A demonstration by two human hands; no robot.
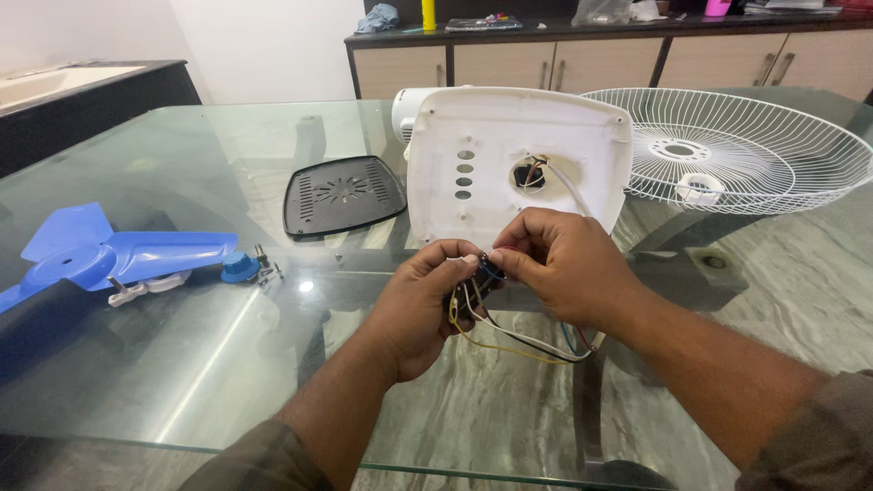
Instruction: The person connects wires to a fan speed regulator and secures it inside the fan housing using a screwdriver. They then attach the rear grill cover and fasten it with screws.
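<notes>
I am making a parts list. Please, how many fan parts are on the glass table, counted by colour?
White: 2 (base housing, wire grille)
Blue: 2 (fan blade, round cap)
Black: 1 (vented cover plate)
Total: 5

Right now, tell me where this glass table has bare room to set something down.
Bare glass lies below the blue fan blade toward the near edge, and between it and the black grille plate. It is crowded around the white fan base, wire guard and both hands.
</notes>
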